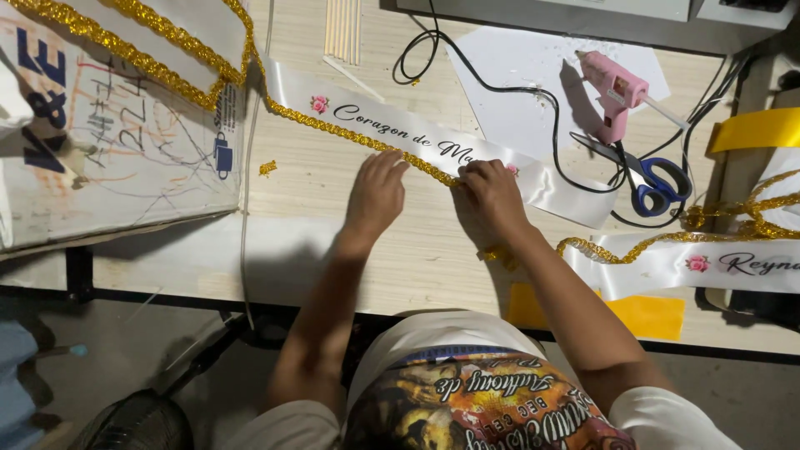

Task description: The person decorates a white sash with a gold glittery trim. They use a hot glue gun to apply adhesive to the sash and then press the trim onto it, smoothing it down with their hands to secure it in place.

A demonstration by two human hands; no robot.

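Working on the white ribbon [392, 132] lying slantwise across the middle of the bench [317, 242], from the far left side toward the right. Sticking the gold trim [367, 142] along the ribbon's near edge, by the look of it (about half of that edge trimmed so far, the right half not yet done). Laying the left hand [377, 193] flat, fingers spread a little and pushing down on the trim and ribbon, not gripping anything. Bunching the right hand [493, 193] just beside it, fingertips pressed together and seeming to pinch the trim right where its stuck part ends. Letting the loose trim run under the right wrist toward a second ribbon [667, 262] at the right edge. Leaving the pink glue gun [614, 90] on white paper at the far right, well apart from both hands, with blue scissors [658, 187] near it and a black cord [500, 87] looping around. Keeping a scribbled cardboard box [108, 150] at the left edge. Probably calling next for more glue on the bare edge, then holding the trim straight and pressing gently without touching hot glue.
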